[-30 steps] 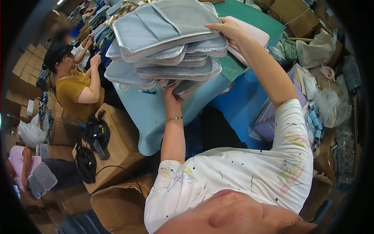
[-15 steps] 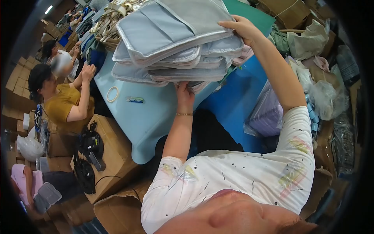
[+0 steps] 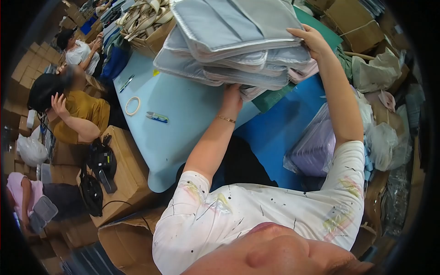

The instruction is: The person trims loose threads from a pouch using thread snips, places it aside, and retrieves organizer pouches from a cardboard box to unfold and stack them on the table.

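A thick stack of light grey, flat fabric pouches [image 3: 238, 43] with pale piped edges is held up over the far part of the blue table. Its pieces lie unevenly, and the top one shows a pocket-like panel. My left hand [image 3: 233, 96] supports the stack from beneath, its fingers mostly hidden under the pieces. At the right edge, my right hand [image 3: 314, 42] grips the stack, thumb on top. Thread snips [image 3: 157, 117] and a tape roll [image 3: 133, 106] lie on the table left of my left hand.
A slim pen-like tool [image 3: 127, 83] rests on the blue table [image 3: 169, 142]. A box of straps [image 3: 149, 27] stands behind. Purple wrapped goods [image 3: 311, 142] are at right. A co-worker in a mustard top [image 3: 87, 107] sits left, beside a carton [image 3: 126, 169] carrying black pouches.
The stack and both my hands have shifted right and slightly up in view. More of the table shows, including the pen-like tool. The nearby co-worker has raised a hand to their cap.
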`<state>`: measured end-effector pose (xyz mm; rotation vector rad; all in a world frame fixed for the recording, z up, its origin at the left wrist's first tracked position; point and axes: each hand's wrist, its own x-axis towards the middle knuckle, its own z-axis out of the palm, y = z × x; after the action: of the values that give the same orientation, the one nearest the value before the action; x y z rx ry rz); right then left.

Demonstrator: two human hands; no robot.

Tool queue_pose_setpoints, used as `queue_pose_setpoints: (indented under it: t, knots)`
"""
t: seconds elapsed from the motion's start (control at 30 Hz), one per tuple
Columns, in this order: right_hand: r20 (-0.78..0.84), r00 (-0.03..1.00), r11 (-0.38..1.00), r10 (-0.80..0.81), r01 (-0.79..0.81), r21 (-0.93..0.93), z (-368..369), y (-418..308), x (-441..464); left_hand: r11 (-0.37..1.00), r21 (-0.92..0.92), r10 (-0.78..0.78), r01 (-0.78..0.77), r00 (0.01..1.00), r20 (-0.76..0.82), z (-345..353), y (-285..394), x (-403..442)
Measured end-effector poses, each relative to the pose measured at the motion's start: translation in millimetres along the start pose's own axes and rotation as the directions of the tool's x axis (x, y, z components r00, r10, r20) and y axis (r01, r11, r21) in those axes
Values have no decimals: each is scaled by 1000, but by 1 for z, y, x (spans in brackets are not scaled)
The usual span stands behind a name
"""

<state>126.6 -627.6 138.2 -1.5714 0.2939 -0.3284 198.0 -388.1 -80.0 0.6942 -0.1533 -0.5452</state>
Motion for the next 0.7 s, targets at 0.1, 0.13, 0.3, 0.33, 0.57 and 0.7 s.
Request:
queue_pose_setpoints:
  t: [0.1, 0.13, 0.3, 0.33, 0.57, 0.7]
  knots:
    - [5, 1000, 1000, 6, -6, 6, -9, 1, 15, 995, 97, 9, -2, 998, -62, 11, -5, 15]
    - [0, 1000, 1000, 13, -13, 7, -10, 2, 19, 991, 135, 18, -5, 995, -95, 15, -3, 19]
    - [-17, 1000, 1000, 4, -4, 11, -22, 21, 50, 817, 572, 82, -77, 996, 17, 23, 28, 39]
    - [-38, 999, 1000, 11, -12, -13, -33, 23, 57, 778, 626, 66, -57, 998, 9, 12, 22, 53]
    - [-71, 997, 1000, 19, -18, 9, -27, 25, 57, 539, 842, 120, 27, 987, -108, 2, 59, -55]
    - [-250, 965, 976, -82, 27, -216, -35, 31, 62, 665, 747, 117, -7, 989, -95, -41, 89, -136]
